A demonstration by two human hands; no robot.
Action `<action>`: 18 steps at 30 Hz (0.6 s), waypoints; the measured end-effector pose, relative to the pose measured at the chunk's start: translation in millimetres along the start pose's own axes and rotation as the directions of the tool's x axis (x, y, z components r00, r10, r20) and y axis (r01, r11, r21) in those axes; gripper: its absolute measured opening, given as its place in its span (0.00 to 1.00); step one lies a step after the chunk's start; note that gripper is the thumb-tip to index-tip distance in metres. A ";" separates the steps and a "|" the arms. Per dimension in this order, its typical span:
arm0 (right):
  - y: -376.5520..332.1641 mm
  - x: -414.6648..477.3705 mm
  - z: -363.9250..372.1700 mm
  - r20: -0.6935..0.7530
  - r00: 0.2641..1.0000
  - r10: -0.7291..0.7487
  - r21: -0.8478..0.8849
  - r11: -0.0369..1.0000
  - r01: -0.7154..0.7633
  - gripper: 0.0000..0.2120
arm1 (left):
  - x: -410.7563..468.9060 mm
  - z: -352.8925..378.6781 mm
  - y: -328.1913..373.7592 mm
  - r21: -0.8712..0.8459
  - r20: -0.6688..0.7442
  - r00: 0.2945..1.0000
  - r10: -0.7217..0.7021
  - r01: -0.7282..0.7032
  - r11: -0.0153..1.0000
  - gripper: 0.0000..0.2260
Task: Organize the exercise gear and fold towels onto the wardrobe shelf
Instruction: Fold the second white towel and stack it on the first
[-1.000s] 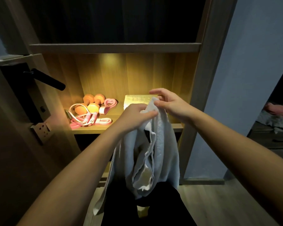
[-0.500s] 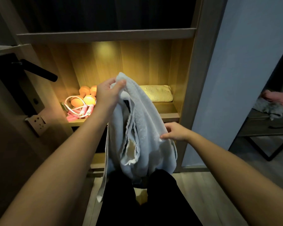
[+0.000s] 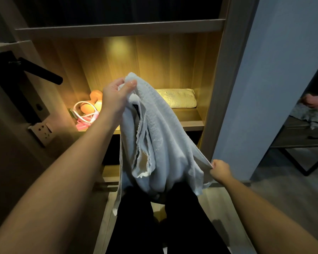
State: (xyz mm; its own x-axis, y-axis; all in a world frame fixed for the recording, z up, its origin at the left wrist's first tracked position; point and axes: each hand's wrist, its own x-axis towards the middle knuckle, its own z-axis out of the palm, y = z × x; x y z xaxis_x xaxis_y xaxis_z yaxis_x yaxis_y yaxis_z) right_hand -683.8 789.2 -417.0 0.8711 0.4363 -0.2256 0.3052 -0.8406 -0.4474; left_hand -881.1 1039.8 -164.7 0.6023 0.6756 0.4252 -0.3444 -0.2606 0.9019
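While you are standing before the lit wardrobe shelf (image 3: pixel 191 123), the head view is showing you lifting a pale towel (image 3: pixel 163 143) in the air between yourself and that shelf. Your left hand (image 3: pixel 116 96) is gripping the bunched top of the cloth, thumb pressing over it, raised about level with the shelf opening. Your right hand (image 3: pixel 220 170) is sitting low and out to the right, fingers curled, pinching a lower edge of the towel and drawing it outward, so the cloth is stretching on a slant between your two hands. The rest is hanging in loose, uneven folds in front of your dark trousers, touching nothing on the shelf.

Behind it, a yellow towel (image 3: pixel 178 98) is lying already folded at the right end of the shelf. The orange dumbbells (image 3: pixel 88 107) and the pink skipping rope (image 3: pixel 84 118) are sitting together at the left end, partly hidden by your left wrist.

By my reading, the gear is already sorted and you are working on opening this towel out, with the fold itself not yet begun. The next move is calling for your left hand to be finding a true corner in that bunch. Then the cloth can be hanging flat before you are bringing the edges together and laying it beside the yellow one
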 end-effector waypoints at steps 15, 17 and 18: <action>65.2 -13.5 18.2 0.293 0.904 0.310 0.485 0.767 -0.420 0.08 | 4.7 -11.0 -13.8 0.049 0.020 1.000 -0.023 0.022 0.999 0.04; 40.8 -10.6 22.5 0.260 0.953 0.157 0.488 0.830 -0.270 0.09 | 2.3 -4.1 -11.3 0.054 0.106 0.994 -0.034 0.028 0.998 0.06; 25.8 -9.0 23.4 0.221 0.972 0.076 0.486 0.856 -0.177 0.10 | 1.3 -1.7 -9.8 0.054 0.142 0.989 -0.037 0.030 0.998 0.08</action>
State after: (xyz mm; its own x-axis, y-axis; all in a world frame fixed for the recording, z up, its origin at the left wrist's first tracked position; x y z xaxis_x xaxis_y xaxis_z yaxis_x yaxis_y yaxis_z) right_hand -692.7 771.1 -446.8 0.7848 0.4316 -0.4448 -0.0804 -0.6407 -0.7635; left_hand -878.1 1044.4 -173.2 0.7109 0.5801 0.3977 -0.2871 -0.2769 0.9170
